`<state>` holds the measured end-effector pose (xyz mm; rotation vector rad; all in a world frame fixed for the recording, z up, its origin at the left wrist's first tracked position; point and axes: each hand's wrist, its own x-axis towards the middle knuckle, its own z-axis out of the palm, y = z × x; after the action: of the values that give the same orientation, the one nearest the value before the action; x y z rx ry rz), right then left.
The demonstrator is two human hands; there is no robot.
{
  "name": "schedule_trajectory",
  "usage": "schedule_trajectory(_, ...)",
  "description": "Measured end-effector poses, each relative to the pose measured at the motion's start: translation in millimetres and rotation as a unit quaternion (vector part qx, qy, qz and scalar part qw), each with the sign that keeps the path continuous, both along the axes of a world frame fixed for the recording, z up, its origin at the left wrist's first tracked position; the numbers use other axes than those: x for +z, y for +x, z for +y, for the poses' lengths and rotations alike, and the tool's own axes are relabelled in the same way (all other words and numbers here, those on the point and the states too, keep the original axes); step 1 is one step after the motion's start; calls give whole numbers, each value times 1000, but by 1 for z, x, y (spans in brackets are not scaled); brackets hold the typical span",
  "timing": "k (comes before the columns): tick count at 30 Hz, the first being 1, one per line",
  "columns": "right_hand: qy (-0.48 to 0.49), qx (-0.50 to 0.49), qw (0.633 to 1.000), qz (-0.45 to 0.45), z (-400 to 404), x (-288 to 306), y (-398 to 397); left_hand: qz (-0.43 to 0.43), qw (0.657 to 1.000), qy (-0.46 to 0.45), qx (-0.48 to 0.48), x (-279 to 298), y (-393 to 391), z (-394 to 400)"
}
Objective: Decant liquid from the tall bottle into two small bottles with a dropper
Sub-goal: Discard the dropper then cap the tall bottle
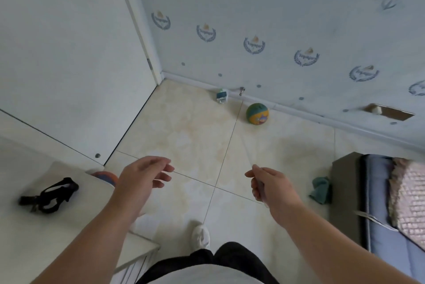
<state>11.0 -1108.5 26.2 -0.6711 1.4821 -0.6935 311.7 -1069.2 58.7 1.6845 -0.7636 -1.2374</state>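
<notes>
My right hand (273, 188) is closed around a thin, clear, dropper-like tube (260, 183). One end of the tube pokes out above the fingers and the other below the palm. My left hand (140, 179) hovers over the floor with its fingers apart and nothing in it. Both hands are held out above the tiled floor, about level with each other. No tall bottle and no small bottles show in the head view.
A white table (76, 226) at the left carries a black strap (49, 195), with an orange ball (105, 176) under its edge. A green-yellow ball (257, 113) and a small white-green object (222, 95) lie by the wall. A teal cloth (320, 189) lies beside a bed (377, 198).
</notes>
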Motion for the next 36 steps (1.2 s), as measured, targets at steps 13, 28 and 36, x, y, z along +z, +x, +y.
schedule_trajectory(13, 3, 99, 995, -15, -183, 3, 25, 2, 994, 21, 111, 4, 18, -115)
schedule_trajectory(28, -22, 350, 936, -30, -376, 19, 120, -5, 949, -25, 314, 23, 51, -179)
schedule_trajectory(36, -35, 454, 890, -28, -438, 20, 252, -4, 908, -31, 417, 6, 125, -193)
